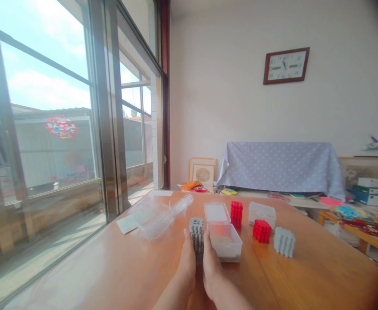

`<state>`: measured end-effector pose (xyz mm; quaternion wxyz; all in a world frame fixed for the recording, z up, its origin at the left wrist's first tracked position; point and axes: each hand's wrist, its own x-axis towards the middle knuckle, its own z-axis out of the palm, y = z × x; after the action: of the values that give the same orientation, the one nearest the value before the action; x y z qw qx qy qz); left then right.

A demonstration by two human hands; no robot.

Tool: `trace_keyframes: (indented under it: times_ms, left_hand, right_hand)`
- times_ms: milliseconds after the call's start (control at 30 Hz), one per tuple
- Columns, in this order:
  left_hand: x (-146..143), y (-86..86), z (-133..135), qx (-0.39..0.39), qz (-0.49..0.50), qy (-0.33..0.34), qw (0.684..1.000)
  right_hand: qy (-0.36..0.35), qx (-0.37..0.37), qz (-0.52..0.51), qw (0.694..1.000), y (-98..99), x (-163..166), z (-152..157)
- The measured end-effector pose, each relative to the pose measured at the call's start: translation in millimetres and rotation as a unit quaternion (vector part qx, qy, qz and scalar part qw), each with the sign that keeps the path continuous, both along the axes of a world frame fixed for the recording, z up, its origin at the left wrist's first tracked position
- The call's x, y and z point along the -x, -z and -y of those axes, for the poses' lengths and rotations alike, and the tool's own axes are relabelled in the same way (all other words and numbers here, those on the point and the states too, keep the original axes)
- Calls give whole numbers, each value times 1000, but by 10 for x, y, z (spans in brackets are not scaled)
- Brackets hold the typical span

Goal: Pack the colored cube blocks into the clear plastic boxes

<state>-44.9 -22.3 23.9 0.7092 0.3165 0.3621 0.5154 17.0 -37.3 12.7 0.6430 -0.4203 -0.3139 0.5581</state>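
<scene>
Pressing inward, both hands' fingers (188,242) clamped on latticed grey block (197,228), translucent box (231,253) alongside

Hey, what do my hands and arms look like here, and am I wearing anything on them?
Your left hand and right hand are bare, without gloves. No sleeve, watch or bracelet shows on the forearms. I see no ring, though some fingers are partly hidden.
</scene>
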Motion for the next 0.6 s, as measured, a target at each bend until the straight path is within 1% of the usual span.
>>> trace_keyframes:
  times_ms: [233, 367, 600]
  left_hand:
    - [-24, 45, -42, 13, 26, -8, 1000]
    - [-43, 25, -47, 15, 43, -32, 998]
    - [-75, -11, -17, 29, 61, -53, 996]
  right_hand:
    - [-4, 7, -20, 1000, 2, -42, 21]
    - [1, 3, -35, 999, 34, -58, 19]
    - [19, 3, -27, 999, 129, -80, -18]
